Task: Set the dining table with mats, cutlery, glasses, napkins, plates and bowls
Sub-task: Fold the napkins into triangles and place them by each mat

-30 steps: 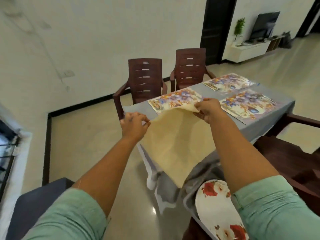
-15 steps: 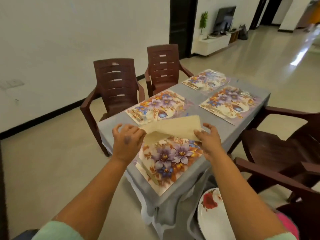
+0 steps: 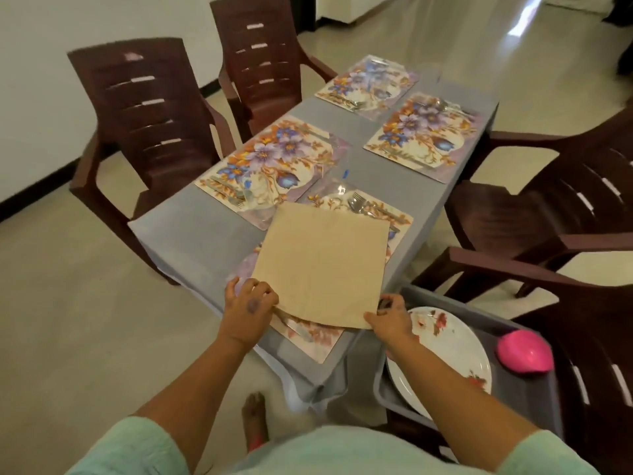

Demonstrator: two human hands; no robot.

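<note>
Head view looks down on a grey-clothed table with four floral mats laid two by two. A beige napkin, spread flat and nearly square, lies over the nearest mat, covering most of it; the mat's floral edge shows past the napkin's near side and its far right corner. The napkin sits turned a little against the mat, its far edge running from the upper left down to the right, its sides slanting toward the person. The left hand pinches the napkin's near left corner, fingers curled over the edge. The right hand holds the near right corner, thumb on top and fingers tucked beneath. A fork lies on the same mat just beyond the napkin's far edge, tines pointing away from the person. Cutlery also lies on the left mat, though blurred. To the right of the table corner, a grey tray holds a white floral plate and a pink bowl turned upside down. Dark brown plastic chairs stand along both long sides.
</note>
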